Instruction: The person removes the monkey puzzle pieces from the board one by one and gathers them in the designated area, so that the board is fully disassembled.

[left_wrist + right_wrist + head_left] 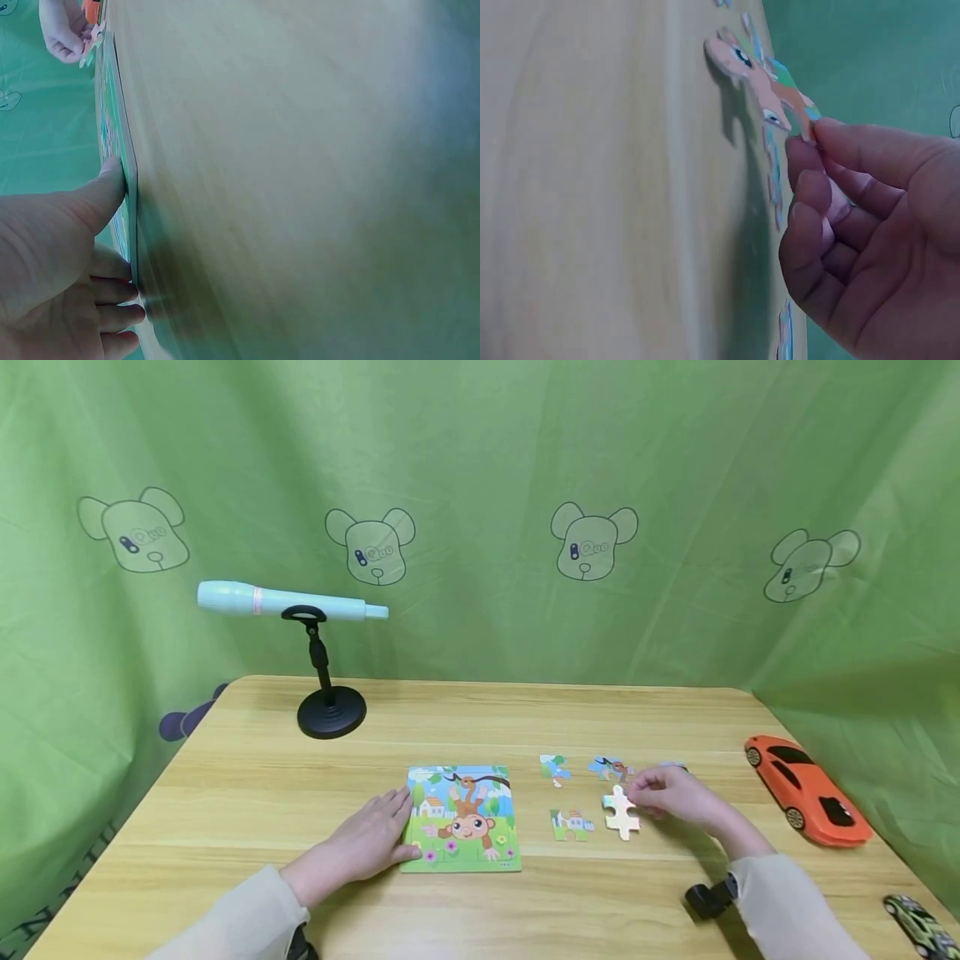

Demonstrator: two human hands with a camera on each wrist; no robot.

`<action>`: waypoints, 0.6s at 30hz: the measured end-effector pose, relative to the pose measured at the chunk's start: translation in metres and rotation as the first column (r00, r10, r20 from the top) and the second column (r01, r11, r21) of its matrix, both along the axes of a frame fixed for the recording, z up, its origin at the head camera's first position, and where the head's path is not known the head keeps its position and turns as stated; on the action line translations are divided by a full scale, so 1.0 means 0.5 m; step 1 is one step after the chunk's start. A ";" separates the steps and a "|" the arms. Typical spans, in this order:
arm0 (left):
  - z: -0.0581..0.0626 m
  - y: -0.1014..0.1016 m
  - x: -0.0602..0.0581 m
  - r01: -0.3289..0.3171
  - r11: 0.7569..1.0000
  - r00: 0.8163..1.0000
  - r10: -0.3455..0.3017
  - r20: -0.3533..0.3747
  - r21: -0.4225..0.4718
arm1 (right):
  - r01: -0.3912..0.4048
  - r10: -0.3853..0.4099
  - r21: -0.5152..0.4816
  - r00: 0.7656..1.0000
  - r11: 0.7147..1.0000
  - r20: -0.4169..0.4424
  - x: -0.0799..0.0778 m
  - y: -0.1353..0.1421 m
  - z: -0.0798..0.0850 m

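Note:
My left hand rests against the left side of a square monkey picture puzzle board, its fingers extended and the thumb on the lower left corner. In the left wrist view the thumb lies on the board's edge. Right of the board, my right hand pinches a jigsaw piece between thumb and forefinger. That piece, shown in the right wrist view with part of the monkey's face, is tilted over the table. Around it lie a house piece, a sky-and-tree piece and a branch piece.
Another piece lies partly behind my right hand. An orange toy car stands at the right table edge, with a camouflage toy car nearer. At the back left, a black stand bears a light blue toy microphone.

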State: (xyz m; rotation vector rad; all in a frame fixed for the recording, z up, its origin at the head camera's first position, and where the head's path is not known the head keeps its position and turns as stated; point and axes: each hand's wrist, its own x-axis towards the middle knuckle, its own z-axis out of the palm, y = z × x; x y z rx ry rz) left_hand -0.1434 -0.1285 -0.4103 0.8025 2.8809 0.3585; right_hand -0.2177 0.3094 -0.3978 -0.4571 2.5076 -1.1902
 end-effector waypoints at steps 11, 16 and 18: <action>0.000 0.000 -0.001 0.002 1.000 1.000 -0.002 -0.007 -0.001 | -0.044 0.044 0.032 0.999 0.999 0.012 0.002 0.026 -0.018; -0.002 0.000 -0.002 0.000 1.000 1.000 0.000 -0.006 0.004 | -0.037 0.036 0.044 0.999 0.998 0.008 -0.002 0.029 -0.025; -0.002 0.000 -0.003 0.001 1.000 1.000 -0.001 -0.006 0.005 | -0.039 0.039 0.050 0.999 0.998 0.004 -0.003 0.030 -0.026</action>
